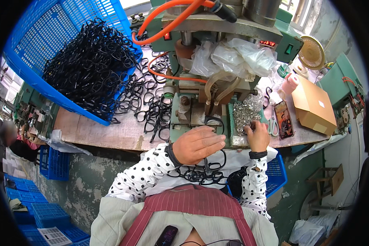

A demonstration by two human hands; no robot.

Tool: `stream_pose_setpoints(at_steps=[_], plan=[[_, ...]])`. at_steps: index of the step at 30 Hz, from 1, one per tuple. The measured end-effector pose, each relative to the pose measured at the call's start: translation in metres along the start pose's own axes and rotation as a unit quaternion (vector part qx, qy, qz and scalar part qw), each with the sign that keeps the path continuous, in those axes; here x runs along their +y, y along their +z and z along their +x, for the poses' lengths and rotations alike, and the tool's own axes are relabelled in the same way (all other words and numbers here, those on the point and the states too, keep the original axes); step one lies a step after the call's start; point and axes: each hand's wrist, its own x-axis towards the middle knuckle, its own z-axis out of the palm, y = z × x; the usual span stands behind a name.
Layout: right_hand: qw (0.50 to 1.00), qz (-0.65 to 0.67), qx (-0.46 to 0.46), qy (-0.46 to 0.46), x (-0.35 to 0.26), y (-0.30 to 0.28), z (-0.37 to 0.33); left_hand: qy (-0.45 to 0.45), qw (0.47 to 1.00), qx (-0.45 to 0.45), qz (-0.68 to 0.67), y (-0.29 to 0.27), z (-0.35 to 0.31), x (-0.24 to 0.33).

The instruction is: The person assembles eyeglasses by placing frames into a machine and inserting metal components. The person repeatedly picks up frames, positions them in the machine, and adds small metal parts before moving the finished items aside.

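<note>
Your left hand [199, 144] reaches palm-down in front of the green press [287, 48], fingers extended near a black eyeglass frame [214, 119] at the press's base, and I cannot tell whether its grip is clamped on anything. Your right hand [258, 138] dips bent fingers into small metal parts [242, 111], though I cannot tell whether that grip pinches one. Left of the press, loose black frames [159, 112] lie on the surface [102, 133] beside a heaped blue crate [30, 71].
</note>
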Motion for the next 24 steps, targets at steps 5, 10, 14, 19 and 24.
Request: stream_pose_setpoints(at_steps=[5,10,14,19,24], plan=[[0.997,0.073,0.038,-0.006,0.005,0.02,0.008,0.01,0.998,-0.021,0.064,-0.003,-0.007,0.004],[0.972,0.215,0.09,0.012,0.005,0.018,0.008,-0.168,0.964,0.044,0.203,-0.027,-0.068,-0.027],[0.974,0.199,0.095,0.05,-0.001,0.016,0.005,-0.537,0.743,0.077,0.391,-0.055,-0.134,-0.106],[0.981,0.132,0.144,0.006,0.004,0.029,0.006,-0.776,0.564,-0.059,0.276,-0.066,-0.184,-0.153],[0.977,0.153,0.141,0.047,-0.002,0.022,0.004,-0.768,0.622,0.036,0.15,-0.065,-0.189,-0.157]])
